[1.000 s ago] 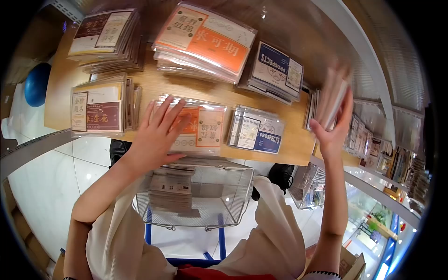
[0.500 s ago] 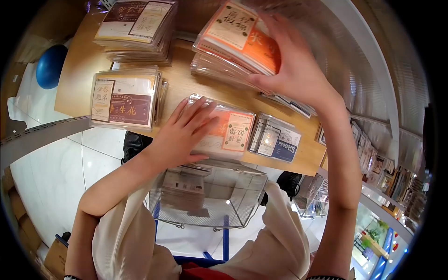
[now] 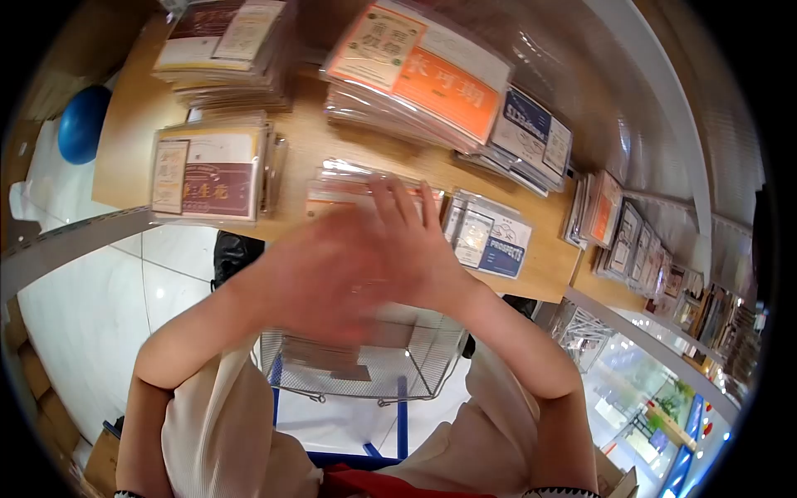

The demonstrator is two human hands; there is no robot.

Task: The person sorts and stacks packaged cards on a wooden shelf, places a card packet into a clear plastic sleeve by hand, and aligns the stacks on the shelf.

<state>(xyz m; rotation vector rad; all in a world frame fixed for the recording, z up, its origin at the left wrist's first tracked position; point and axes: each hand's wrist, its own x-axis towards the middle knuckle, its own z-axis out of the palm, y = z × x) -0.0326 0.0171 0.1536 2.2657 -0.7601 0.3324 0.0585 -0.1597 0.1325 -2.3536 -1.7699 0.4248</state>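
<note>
My right hand [image 3: 419, 257] lies over the front stack of orange-and-white packs in clear plastic [image 3: 332, 189], its fingers stretched out and slightly apart. My left hand [image 3: 332, 270] overlaps it from the left, smeared by motion, so its fingers cannot be made out. Both hands hide most of that stack. Right beside it are small blue-and-white "PROSPECTS" packs [image 3: 501, 241]. Behind stands a taller stack of orange-and-white packs [image 3: 452, 87], untouched by either hand.
Maroon-and-white packs stand at the left front [image 3: 217, 187] and left back [image 3: 241, 37]. More blue-and-white packs [image 3: 531, 129] lie at the back right. Below the table edge, a wire basket [image 3: 415, 357] holds packs. A blue ball [image 3: 83, 124] is far left; shelves run along the right.
My right hand has left the back orange stack and come forward to the front stack, beside my left hand. The left hand has shifted slightly toward me and is now blurred.
</note>
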